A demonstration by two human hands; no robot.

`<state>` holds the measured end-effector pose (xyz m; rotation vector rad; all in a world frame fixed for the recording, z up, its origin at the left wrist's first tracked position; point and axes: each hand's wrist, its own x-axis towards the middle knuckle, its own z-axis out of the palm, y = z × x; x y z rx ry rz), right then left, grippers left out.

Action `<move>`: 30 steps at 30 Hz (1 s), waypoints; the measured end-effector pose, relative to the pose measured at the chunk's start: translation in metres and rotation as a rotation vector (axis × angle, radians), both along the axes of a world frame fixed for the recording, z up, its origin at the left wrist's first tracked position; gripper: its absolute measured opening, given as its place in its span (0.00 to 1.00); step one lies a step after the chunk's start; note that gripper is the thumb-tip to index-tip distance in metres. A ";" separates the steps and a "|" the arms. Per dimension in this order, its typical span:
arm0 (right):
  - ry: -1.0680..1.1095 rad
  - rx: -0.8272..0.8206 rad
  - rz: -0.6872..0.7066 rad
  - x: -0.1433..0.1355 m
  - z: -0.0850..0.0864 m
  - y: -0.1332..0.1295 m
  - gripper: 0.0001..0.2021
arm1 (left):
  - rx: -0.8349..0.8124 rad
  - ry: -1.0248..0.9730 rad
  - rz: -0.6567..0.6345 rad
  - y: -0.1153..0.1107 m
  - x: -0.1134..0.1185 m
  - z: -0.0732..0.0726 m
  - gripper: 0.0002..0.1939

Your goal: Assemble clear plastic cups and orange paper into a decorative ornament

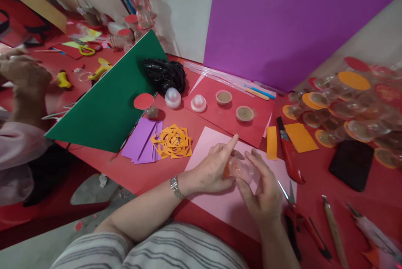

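The clear plastic piece (pixel 243 170) lies crosswise between both hands: left hand (pixel 210 170) pinching its orange end, index straight; right hand (pixel 266 191) nearest its other end, fingers spread.

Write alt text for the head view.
A left hand and right hand hold a clear plastic piece over a pink sheet on a red table. Beyond them sit two small cups of brownish fill. At left, a green board and another person's hand; at right, red-handled scissors and clustered plastic pieces.
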<state>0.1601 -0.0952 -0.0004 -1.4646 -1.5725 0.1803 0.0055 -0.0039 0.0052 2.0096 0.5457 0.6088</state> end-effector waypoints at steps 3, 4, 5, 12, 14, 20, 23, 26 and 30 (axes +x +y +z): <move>-0.040 -0.033 -0.006 0.000 -0.002 0.001 0.23 | -0.020 0.024 -0.001 -0.001 0.001 -0.002 0.62; -0.048 -0.045 -0.010 0.000 -0.003 0.001 0.22 | -0.025 0.023 0.000 -0.001 0.001 -0.003 0.62; -0.047 -0.055 -0.015 -0.001 -0.003 0.001 0.22 | -0.025 0.017 0.006 -0.002 0.002 -0.004 0.62; -0.027 -0.024 -0.010 -0.003 -0.004 0.002 0.21 | -0.043 -0.043 0.082 -0.006 0.003 -0.006 0.57; -0.002 -0.024 -0.004 -0.002 -0.005 -0.001 0.23 | -0.057 -0.042 0.083 -0.006 0.003 -0.005 0.57; 0.206 -0.018 -0.049 0.004 -0.012 -0.011 0.27 | -0.019 -0.018 0.089 -0.002 -0.001 0.003 0.59; 0.125 -0.020 -0.035 0.002 -0.010 -0.008 0.26 | 0.003 -0.007 0.054 0.000 -0.001 0.003 0.60; 0.009 0.005 -0.012 -0.002 -0.005 -0.002 0.26 | -0.002 0.002 0.031 0.001 -0.001 0.004 0.60; -0.077 -0.024 -0.029 -0.004 -0.002 0.002 0.22 | -0.021 0.025 0.041 0.001 0.000 0.002 0.60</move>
